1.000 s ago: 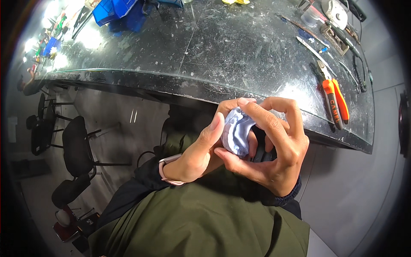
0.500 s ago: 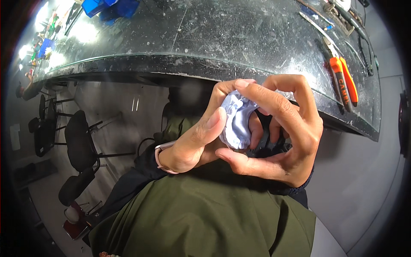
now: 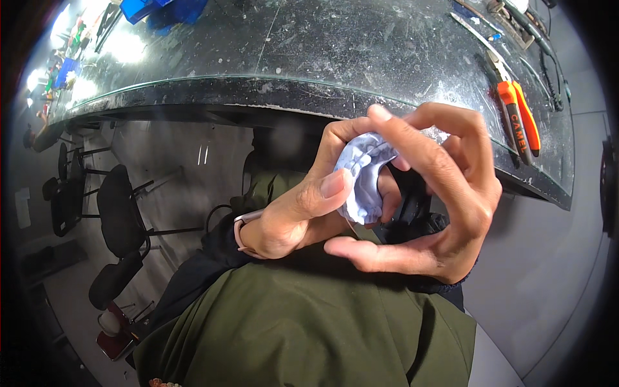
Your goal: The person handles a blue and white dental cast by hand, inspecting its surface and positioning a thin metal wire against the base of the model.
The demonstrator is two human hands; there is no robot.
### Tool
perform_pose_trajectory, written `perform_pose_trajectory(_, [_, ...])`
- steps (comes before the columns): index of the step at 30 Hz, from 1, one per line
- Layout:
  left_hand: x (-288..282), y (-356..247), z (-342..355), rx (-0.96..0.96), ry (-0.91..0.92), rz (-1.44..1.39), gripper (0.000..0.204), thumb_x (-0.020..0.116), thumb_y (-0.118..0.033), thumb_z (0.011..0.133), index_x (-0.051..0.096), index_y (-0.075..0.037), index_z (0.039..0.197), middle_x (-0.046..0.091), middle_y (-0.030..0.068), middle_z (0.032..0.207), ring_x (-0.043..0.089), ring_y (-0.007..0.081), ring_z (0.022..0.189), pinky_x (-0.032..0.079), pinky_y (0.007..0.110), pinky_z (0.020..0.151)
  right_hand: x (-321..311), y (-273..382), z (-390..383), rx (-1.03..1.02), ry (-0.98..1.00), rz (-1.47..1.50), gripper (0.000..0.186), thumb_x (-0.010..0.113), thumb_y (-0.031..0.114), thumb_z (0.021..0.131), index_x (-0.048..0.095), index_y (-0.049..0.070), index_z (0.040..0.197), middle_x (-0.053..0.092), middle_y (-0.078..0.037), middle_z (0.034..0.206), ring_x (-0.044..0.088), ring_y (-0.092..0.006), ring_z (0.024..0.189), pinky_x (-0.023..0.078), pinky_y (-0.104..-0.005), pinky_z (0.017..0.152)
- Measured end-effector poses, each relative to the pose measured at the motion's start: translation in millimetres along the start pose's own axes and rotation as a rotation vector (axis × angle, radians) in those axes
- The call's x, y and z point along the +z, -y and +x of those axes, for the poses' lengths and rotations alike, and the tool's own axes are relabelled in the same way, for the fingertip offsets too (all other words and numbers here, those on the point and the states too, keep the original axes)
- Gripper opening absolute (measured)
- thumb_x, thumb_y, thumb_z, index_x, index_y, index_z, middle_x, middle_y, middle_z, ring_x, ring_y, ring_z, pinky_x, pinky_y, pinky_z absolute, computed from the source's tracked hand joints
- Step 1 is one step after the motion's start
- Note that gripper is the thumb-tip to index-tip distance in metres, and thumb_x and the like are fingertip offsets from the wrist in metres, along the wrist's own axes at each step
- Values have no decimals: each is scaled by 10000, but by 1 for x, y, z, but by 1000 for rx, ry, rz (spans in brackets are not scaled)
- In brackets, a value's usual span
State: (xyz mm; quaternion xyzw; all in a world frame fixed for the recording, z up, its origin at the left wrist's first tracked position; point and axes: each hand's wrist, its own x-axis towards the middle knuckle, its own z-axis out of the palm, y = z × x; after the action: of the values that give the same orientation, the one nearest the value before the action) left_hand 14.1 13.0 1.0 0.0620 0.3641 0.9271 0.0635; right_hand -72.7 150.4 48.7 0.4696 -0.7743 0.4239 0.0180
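A crumpled piece of pale blue cloth (image 3: 365, 184), gathered into a rough ring-like bundle, is held up in front of me just short of the table edge. My left hand (image 3: 309, 197) is closed on it, the thumb pressing its near left side and the fingers behind it. Around the right side curves my right hand (image 3: 445, 187), its thumb and index finger spread wide apart. One right fingertip lies close to the cloth's upper right edge; whether it touches, I cannot tell. The back of the bundle is hidden by my fingers.
Beyond my hands is a dark, scuffed worktable (image 3: 335, 51). Orange-handled pliers (image 3: 516, 116) lie at its right, near more tools and a cable. Blue plastic pieces (image 3: 161, 11) sit at the far left. Black chairs (image 3: 119, 213) stand on the floor to the left.
My right hand has shifted a little right, its thumb and index finger spreading wider and drawing back from the cloth. The cloth has turned slightly and moved right in my left hand.
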Motion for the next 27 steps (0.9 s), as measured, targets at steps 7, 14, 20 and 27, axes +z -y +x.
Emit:
perform_pose_trajectory(7, [3,-12,0,-178,-19,103,714,429,-527,861,98,-123,1349,363,142,1120,436,171,961,359,328,856,16,-3,1,-250,-315,-160,550,805,388,418,684,92,866,628,-67,859,485,-184,764,372,-303,676])
perform_pose_trajectory(14, [1,-9,-4,-26,82,-57,662,393,-479,879,95,-129,1356,386,134,1076,436,177,963,356,320,831,24,-4,3,-269,-354,-165,491,775,276,388,677,96,834,612,-27,777,473,-181,741,360,-297,672])
perform_pose_trajectory(20, [1,-6,-5,-73,40,-19,631,357,-454,896,86,-127,1362,419,141,1037,443,180,954,353,310,828,20,-3,1,-257,-323,-176,481,774,277,388,675,92,820,603,-26,765,476,-184,733,359,-296,667])
perform_pose_trajectory(27, [6,-7,-3,-105,9,11,631,367,-439,892,80,-134,1364,416,143,1034,444,181,940,353,314,828,20,-9,2,-306,-327,-174,482,785,300,397,676,95,820,602,-22,764,483,-177,738,362,-299,663])
